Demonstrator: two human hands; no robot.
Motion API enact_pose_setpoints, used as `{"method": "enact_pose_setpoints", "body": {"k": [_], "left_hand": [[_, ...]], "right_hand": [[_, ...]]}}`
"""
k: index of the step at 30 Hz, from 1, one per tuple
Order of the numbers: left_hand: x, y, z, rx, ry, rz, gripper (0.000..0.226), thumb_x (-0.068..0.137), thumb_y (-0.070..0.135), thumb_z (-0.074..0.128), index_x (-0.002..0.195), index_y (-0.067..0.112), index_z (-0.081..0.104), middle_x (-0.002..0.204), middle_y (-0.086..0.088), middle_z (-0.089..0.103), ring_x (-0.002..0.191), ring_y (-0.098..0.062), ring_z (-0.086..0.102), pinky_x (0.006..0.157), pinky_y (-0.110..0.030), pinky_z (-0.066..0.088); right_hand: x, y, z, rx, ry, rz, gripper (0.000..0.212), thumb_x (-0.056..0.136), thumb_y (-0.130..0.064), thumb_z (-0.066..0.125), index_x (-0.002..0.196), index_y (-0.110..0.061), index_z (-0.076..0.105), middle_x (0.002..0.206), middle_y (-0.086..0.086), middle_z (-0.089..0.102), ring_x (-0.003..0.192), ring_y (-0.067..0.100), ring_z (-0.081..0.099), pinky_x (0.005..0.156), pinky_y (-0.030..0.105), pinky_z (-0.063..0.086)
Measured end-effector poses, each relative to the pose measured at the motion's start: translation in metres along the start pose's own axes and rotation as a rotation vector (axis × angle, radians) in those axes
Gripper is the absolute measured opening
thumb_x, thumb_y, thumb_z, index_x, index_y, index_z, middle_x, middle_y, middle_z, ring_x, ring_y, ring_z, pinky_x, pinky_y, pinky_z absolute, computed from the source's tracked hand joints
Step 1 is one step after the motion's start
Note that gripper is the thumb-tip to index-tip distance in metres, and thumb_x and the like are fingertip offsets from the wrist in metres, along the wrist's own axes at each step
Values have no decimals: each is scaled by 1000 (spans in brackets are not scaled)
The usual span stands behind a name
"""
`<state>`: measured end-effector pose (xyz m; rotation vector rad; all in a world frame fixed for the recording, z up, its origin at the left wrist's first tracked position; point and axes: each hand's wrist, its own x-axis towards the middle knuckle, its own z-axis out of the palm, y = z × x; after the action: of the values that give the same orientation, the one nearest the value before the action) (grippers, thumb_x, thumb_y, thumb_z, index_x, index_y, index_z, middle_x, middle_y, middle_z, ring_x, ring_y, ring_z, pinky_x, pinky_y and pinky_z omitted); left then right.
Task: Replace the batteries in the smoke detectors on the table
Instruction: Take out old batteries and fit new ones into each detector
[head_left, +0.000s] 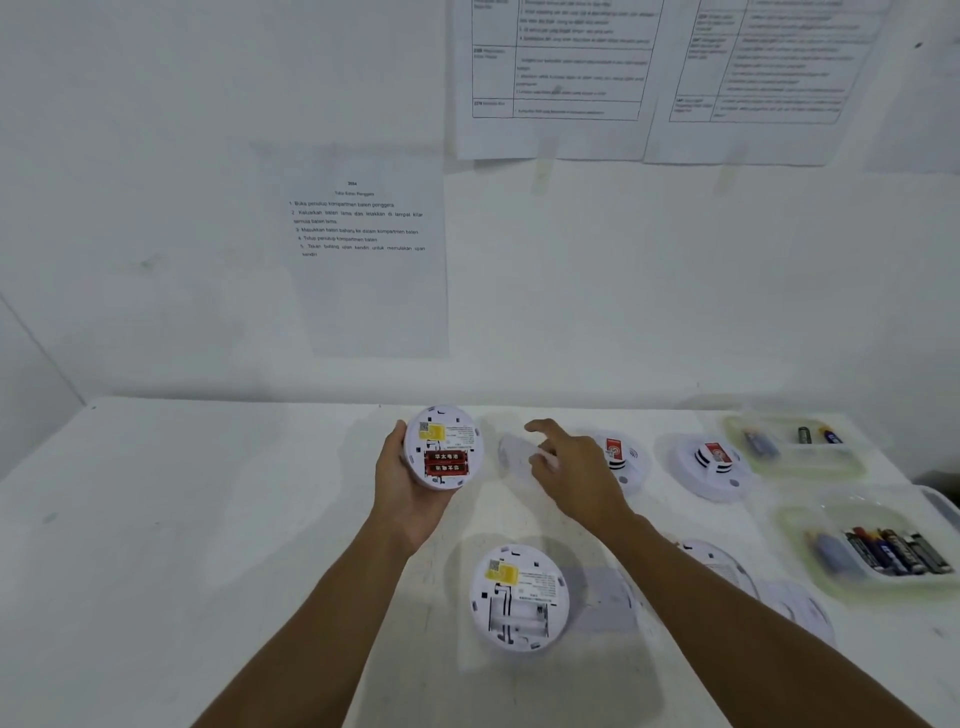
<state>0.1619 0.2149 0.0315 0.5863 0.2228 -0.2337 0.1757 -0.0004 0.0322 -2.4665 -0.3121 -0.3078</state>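
My left hand (402, 486) grips a white smoke detector (443, 447) above the table, its back facing me, with two red batteries (447, 463) in the bay. My right hand (576, 473) hovers just right of it, fingers spread over a blurred white cover plate (514, 457); whether it touches the plate is unclear. A second detector (518, 597) lies back-up near me with an empty battery bay. Two more detectors (621, 460) (711, 462) sit face-up at the back right. My right forearm partly hides another detector (717, 564).
A tray (883, 553) of several batteries stands at the right edge, a second tray (795, 444) with a few batteries behind it. A loose cover (800, 610) lies near my right arm. The white table (208, 519) meets a wall with taped instruction sheets (363, 244).
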Motion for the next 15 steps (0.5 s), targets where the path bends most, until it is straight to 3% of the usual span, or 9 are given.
{"method": "enact_pose_setpoints", "body": {"k": [4,9,12,15], "left_hand": [[-1,-1,1,3,-11,1,53,100,46,36,136,13,54,135,-18,59,127,-35,52,105,-48,43],[-2,-11,15,-27,-63,-19,53,100,47,35,134,13,56,134,-19,59,119,-34,56,97,-49,50],[-6,-19,26,-15,-97,-30,56,100,49,32,135,11,55,135,-20,58,125,-37,53,105,-52,43],[-11,-24,33,23,-99,-3,54,102,47,28,126,12,61,122,-17,67,109,-33,63,94,-45,47]], "right_hand": [[-4,-16,-10,485,73,193,35,86,-12,70,117,-22,59,79,4,70,63,19,65,61,34,59],[-9,-49,-25,808,75,232,37,83,-10,73,113,-27,60,97,3,69,76,19,71,60,30,58],[-12,-68,-22,811,114,205,28,82,-17,75,106,-24,63,95,-2,70,78,20,71,57,24,54],[-16,-76,-9,532,210,123,15,84,-24,73,97,-26,67,94,-8,70,83,10,65,67,21,49]]}}
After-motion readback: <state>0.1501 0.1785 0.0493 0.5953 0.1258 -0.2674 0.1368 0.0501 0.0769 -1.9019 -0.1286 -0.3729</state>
